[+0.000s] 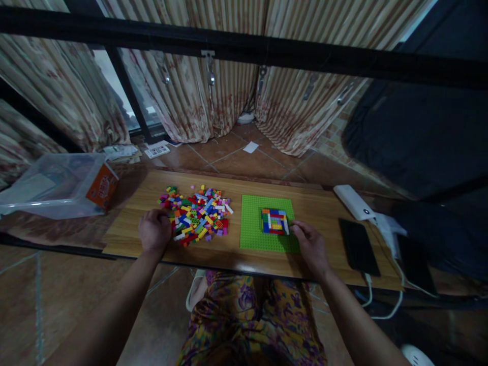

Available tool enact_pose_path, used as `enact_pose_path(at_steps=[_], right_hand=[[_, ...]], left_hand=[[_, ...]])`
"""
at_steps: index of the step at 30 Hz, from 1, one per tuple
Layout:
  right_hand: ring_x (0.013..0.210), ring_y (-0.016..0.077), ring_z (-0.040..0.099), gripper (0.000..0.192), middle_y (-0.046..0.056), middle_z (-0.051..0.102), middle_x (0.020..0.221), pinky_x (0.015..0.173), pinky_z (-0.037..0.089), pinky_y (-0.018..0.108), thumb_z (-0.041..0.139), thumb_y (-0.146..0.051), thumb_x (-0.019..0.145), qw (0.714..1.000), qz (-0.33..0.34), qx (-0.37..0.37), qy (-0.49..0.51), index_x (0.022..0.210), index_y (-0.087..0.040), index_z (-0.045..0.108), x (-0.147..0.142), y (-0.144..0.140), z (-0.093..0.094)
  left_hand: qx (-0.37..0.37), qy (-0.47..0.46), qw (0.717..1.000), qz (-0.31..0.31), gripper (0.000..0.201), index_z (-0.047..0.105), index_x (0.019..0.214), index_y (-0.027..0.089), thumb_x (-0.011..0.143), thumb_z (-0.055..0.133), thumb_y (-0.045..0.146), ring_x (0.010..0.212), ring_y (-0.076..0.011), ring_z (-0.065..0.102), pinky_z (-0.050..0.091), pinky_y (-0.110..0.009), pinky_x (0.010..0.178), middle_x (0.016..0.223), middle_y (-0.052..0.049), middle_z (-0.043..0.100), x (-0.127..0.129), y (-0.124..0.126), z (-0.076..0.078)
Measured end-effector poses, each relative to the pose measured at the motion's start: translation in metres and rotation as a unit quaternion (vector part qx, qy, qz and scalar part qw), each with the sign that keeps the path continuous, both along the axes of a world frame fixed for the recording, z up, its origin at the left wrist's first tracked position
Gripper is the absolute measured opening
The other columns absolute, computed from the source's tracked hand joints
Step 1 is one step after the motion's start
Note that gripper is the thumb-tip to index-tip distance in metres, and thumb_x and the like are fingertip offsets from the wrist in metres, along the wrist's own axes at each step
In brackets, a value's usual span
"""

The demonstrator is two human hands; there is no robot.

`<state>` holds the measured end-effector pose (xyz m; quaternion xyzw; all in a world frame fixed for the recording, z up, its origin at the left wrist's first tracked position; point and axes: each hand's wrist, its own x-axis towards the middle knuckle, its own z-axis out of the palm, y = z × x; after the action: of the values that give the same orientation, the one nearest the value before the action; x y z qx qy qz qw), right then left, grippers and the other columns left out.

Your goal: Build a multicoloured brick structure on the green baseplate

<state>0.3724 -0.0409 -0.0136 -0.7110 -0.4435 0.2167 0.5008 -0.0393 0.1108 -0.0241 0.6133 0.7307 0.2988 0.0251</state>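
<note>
A heap of loose toy bricks [198, 213] in many colours is spread over the left half of the wooden table. My left hand [154, 230] rests at the heap's left edge with its fingers curled in; whatever they may hold is hidden. On a green baseplate [251, 239] stands a low, roughly square build of coloured bricks [275, 221], with red, blue, white and yellow parts. Just right of that build, my right hand [310, 246] is over the plate's right edge, thumb and finger pinched together. Anything between those fingertips is too small to make out.
A clear plastic box [64, 185] with an orange label is left of the table [224, 259]. At the right lie a white power bank [353, 202], a black phone [358, 246] and white cables [398, 300]. A dark metal bar [244, 43] crosses in front of striped curtains.
</note>
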Motion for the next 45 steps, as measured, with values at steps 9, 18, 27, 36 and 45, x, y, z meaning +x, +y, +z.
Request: enact_pose_path(at_steps=[9,18,27,36,45], right_hand=[[0.103,0.0235,0.060,0.023,0.009,0.061,0.110,0.092,0.050,0.043,0.056,-0.035,0.087,0.968,0.124,0.020,-0.216,0.103,-0.026,0.070,0.002,-0.012,0.003],[0.102,0.0258,0.059,0.017,0.010,0.059,0.109,0.091,0.051,0.045,0.050,-0.026,0.088,0.929,0.152,-0.004,-0.338,0.094,-0.024,0.066,-0.001,-0.001,0.004],[0.107,0.0263,0.058,0.013,0.009,0.056,0.114,0.090,0.051,0.043,0.050,-0.023,0.087,0.916,0.181,-0.030,-0.356,0.088,-0.024,0.062,0.004,0.006,0.004],[0.094,0.0249,0.061,0.020,0.011,0.058,0.110,0.078,0.053,0.039,0.051,-0.040,0.089,0.933,0.081,-0.021,-0.351,0.087,-0.023,0.062,-0.025,-0.010,-0.002],[0.113,0.0302,0.050,0.036,0.013,0.054,0.121,0.094,0.046,0.045,0.061,-0.040,0.080,0.914,0.062,-0.067,-0.395,0.108,-0.019,0.064,-0.038,-0.023,0.008]], left_hand=[[0.003,-0.004,1.000,-0.008,0.020,0.066,0.079,0.019,0.076,0.046,0.017,0.087,-0.0254,0.060,0.046,-0.036,0.080,0.085,-0.009,0.067,0.000,-0.001,0.001],[-0.004,-0.012,1.000,-0.004,0.022,0.067,0.080,0.019,0.076,0.045,0.017,0.088,-0.0247,0.060,0.046,-0.035,0.082,0.089,-0.008,0.068,0.002,-0.003,0.005],[-0.002,-0.007,1.000,-0.007,0.022,0.066,0.079,0.019,0.076,0.045,0.017,0.087,-0.0247,0.060,0.045,-0.035,0.082,0.088,-0.009,0.068,0.001,-0.003,0.004],[0.008,-0.006,1.000,-0.005,0.020,0.065,0.079,0.019,0.076,0.045,0.017,0.085,-0.0242,0.059,0.045,-0.035,0.080,0.086,-0.009,0.067,0.002,-0.003,0.005],[0.013,-0.003,1.000,-0.015,0.021,0.065,0.079,0.019,0.076,0.045,0.017,0.086,-0.0242,0.059,0.045,-0.035,0.081,0.086,-0.008,0.067,-0.002,-0.001,-0.002]])
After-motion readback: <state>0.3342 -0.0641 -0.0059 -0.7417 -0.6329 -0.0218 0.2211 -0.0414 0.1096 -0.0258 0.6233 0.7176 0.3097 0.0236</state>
